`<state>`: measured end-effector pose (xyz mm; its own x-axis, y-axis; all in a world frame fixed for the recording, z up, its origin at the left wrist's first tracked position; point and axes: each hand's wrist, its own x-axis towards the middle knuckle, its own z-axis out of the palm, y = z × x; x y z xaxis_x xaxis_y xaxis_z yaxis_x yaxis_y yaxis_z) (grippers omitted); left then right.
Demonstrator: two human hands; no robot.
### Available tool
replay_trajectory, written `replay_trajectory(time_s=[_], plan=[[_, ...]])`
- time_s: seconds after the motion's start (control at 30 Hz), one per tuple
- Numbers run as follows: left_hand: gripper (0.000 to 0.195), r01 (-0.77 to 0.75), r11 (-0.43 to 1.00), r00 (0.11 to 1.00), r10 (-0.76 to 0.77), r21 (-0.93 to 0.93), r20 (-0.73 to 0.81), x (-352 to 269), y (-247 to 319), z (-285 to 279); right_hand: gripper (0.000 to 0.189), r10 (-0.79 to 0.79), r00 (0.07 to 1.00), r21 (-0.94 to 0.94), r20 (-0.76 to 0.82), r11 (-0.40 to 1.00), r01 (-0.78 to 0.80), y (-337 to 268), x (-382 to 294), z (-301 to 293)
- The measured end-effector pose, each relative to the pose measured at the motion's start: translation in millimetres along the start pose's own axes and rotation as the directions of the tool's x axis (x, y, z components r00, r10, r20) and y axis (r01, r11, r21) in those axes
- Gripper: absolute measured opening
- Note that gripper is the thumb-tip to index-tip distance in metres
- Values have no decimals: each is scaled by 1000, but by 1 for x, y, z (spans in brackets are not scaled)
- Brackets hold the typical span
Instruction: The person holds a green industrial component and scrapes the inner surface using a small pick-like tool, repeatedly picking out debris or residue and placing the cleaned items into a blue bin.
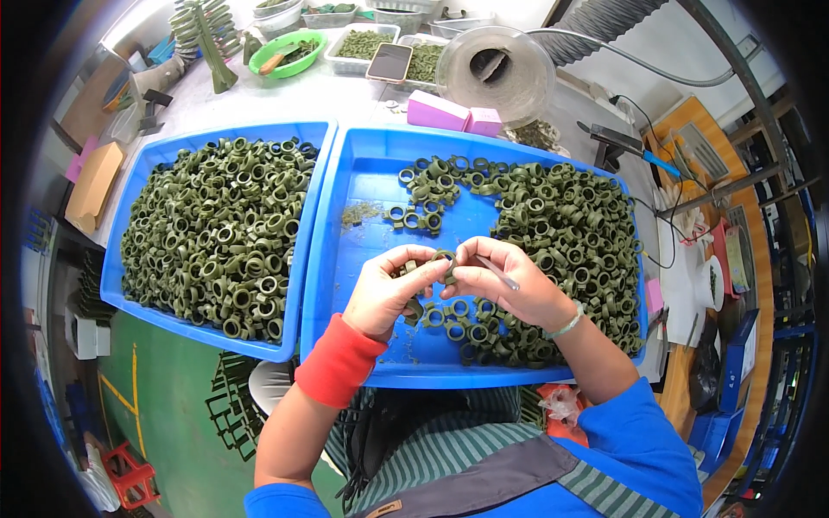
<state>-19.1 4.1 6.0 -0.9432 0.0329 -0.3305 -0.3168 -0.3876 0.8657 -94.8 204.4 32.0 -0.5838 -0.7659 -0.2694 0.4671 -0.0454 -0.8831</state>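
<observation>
Over the right blue plastic tray [369, 249], my left hand [382, 291] pinches an olive-green ring-shaped part [447, 277] between thumb and forefinger. More green parts [412, 312] are tucked against its curled fingers. My right hand [518, 278] meets the same ring from the other side with its fingertips. It also grips a slim metal hand tool [497, 272], whose working end is hidden near the fingers. Beneath and right of my hands lies a heap of similar rings with small tabs [570, 239]. A smaller cluster [431, 188] sits toward the tray's far side.
At left, another blue tray [194, 335] holds a large heap of rings [220, 226]. Behind stand pink boxes [440, 111], a smartphone [390, 63], a green bowl [295, 70] and a clear round funnel-like hood [495, 78]. A red stool [129, 476] stands on the floor.
</observation>
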Motion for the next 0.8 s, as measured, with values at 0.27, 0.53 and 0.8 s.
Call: replay_trajectory(time_s=[0.27,0.53,0.8], plan=[[33,73,985,996,-62,-159,70,4,-3,-4,17,34,999,132,18,991,-36,-3,-3,-2],[18,-46,971,995,65,236,-77,-9,23,1,19,-200,969,-450,-143,886,116,-2,2,-3],[57,312,-166,460,888,935,5,-19,82,-131,22,-498,850,-925,173,213,314,25,20,-30]])
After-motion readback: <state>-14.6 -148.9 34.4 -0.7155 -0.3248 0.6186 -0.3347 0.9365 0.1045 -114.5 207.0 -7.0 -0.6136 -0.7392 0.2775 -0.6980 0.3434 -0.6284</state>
